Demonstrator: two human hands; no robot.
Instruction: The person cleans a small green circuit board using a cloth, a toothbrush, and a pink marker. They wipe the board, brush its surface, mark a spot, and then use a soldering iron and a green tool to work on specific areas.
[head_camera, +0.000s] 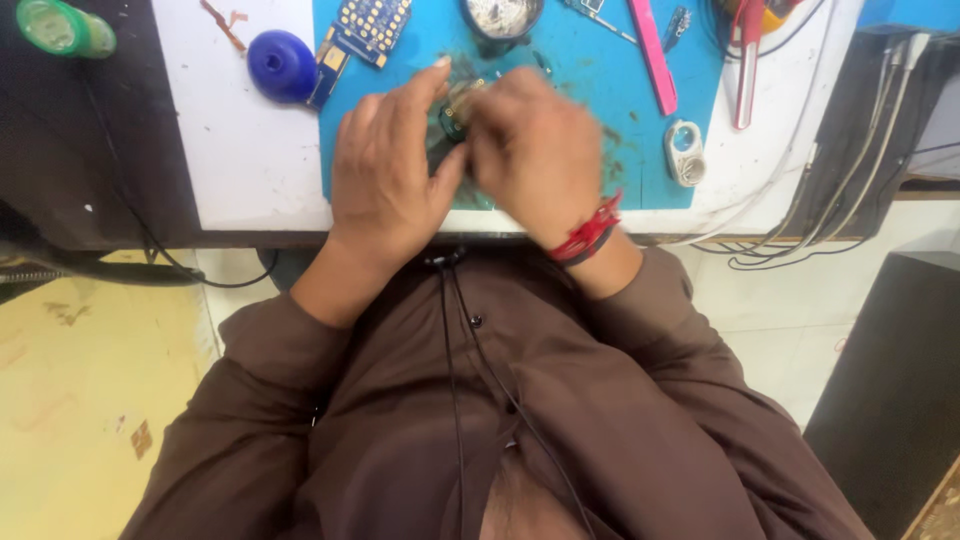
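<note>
single head cam, looks steeply down, close over blue mat (560, 170) at table edge, own lap below

The person wears a dark brown long-sleeved garment (520, 400), loose and softly creased, filling the lower half of the view. Both sleeves are pushed back from the wrists, leaving the forearms bare: one cuff (290, 320) sits at about 8 o'clock, the other cuff (650, 290) at about 3 o'clock. A small dark button (476, 321) shows near the centre of the chest. A thin black cord (448, 400) runs down the front toward 6 o'clock. Red thread (588, 234) is wound around the right wrist, loose ends sticking out, with a dark band beside it.
</note>
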